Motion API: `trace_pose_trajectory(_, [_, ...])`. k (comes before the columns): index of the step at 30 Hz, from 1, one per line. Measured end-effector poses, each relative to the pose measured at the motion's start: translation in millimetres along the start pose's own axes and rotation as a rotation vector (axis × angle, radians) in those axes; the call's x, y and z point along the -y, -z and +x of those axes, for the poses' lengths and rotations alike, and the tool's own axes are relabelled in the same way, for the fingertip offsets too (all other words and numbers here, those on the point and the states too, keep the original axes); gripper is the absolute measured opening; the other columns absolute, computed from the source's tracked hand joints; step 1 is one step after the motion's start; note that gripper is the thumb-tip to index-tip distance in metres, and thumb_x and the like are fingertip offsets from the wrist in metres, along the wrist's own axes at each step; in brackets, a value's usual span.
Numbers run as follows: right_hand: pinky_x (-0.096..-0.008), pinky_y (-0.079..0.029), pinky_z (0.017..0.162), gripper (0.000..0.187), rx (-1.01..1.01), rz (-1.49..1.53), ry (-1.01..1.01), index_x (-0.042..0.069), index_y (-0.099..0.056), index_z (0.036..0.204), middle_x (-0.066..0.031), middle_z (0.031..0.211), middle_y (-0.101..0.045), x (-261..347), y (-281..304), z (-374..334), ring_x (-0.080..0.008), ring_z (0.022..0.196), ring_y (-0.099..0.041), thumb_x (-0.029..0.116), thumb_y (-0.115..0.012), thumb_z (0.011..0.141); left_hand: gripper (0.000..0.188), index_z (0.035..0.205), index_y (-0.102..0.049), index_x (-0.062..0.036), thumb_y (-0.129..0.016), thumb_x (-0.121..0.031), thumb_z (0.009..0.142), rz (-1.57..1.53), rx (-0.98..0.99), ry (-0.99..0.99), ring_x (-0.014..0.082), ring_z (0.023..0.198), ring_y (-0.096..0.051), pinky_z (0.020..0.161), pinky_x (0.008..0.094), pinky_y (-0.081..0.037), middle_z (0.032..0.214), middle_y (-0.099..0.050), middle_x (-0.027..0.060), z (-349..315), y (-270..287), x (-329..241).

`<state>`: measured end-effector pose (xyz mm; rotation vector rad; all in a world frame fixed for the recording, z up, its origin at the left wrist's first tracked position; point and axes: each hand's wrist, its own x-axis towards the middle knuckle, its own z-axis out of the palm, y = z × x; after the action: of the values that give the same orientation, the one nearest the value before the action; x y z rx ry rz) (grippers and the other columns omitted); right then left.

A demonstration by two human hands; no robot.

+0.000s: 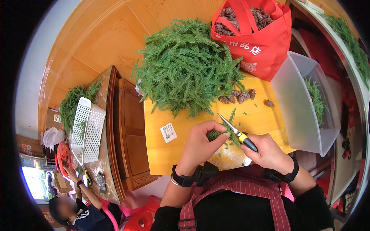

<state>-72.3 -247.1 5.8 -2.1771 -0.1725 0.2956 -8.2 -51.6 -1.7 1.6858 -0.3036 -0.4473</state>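
Between the thumb and fingers of my left hand (pixel 204 142) is a green artificial pine sprig (pixel 233 139), its needles showing on both sides of the fingertips. My right hand (pixel 266 150) is closed round the black and yellow handle of a slim pointed metal tool (pixel 231 125). Its exact kind I cannot tell. The tool's tip points up and left, right by the sprig and my left fingertips. Just beyond both hands rises a big heap of green pine sprigs (pixel 189 69). Several brown pine cones (pixel 242 96) lie at its right edge.
A red bag (pixel 266 54) full of pine cones stands at the back right. A translucent plastic bin (pixel 296 104) with greenery sits on the right. On the yellow table (pixel 185 154) lie a white label card (pixel 168 132) and green scraps. A co-worker sits far left beside a white perforated basket (pixel 92 134).
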Motion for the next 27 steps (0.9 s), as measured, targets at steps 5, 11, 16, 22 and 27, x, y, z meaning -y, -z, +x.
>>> trace_pose_trajectory(5, [-0.0394, -0.042, 0.051, 0.022, -0.071, -0.001, -0.002, 0.003, -0.050, 0.072, -0.0170, 0.058, -0.051, -7.9, -0.9, -2.0, -0.0347, 0.054, -0.053, 0.021, -0.058, 0.082, 0.010, 0.084, -0.060, -0.0016, -0.067, -0.005, 0.077, -0.041, -0.016, -0.013, 0.0014, 0.059, -0.049, 0.052, 0.0158, -0.038, 0.070, -0.056, -0.0031, 5.8, -5.7, -0.9])
trace_pose_trajectory(11, [-0.0244, -0.038, 0.049, 0.021, -0.009, 0.586, -0.250, 0.005, -0.059, 0.077, 0.0042, 0.061, -0.056, -21.5, 22.6, -3.4, -0.0073, 0.054, -0.049, 0.024, -0.058, 0.085, 0.014, 0.088, -0.059, -0.0015, -0.066, -0.005, 0.077, -0.098, -0.095, -0.004, 0.0024, 0.060, -0.051, 0.052, 0.0166, -0.040, 0.072, -0.056, -0.0029, 0.8, 6.0, 0.3])
trace_pose_trajectory(16, [-0.0304, -0.042, 0.054, 0.024, -0.144, 0.244, -0.196, 0.002, -0.058, 0.077, -0.0054, 0.064, -0.060, -43.5, 30.9, -7.4, -0.0179, 0.056, -0.055, 0.025, -0.057, 0.084, 0.014, 0.090, -0.058, -0.0010, -0.065, -0.003, 0.078, -0.077, -0.096, -0.070, 0.0043, 0.064, -0.053, 0.055, 0.0176, -0.042, 0.079, -0.056, -0.0015, -3.9, 11.2, -3.8])
trace_pose_trajectory(22, [-0.0412, -0.044, 0.069, 0.025, -0.232, -0.444, -0.058, 0.000, -0.058, 0.079, -0.0178, 0.072, -0.059, -51.5, 18.1, -6.3, -0.0367, 0.073, -0.055, 0.024, -0.061, 0.079, 0.015, 0.094, -0.060, 0.0005, -0.064, -0.002, 0.079, -0.305, 0.030, -0.023, 0.0075, 0.074, -0.055, 0.065, 0.0198, -0.045, 0.084, -0.057, 0.0009, -9.2, 20.5, -6.9])
trace_pose_trajectory(27, [-0.0397, -0.042, 0.080, 0.024, -0.281, -0.602, 0.015, -0.001, -0.057, 0.080, -0.0186, 0.082, -0.058, -57.5, 13.1, 0.4, -0.0338, 0.091, -0.052, 0.021, -0.065, 0.074, 0.016, 0.094, -0.060, 0.0003, -0.064, -0.002, 0.078, -0.124, -0.017, -0.128, 0.0089, 0.074, -0.055, 0.064, 0.0209, -0.044, 0.082, -0.057, 0.0021, -11.2, 23.0, -0.4])
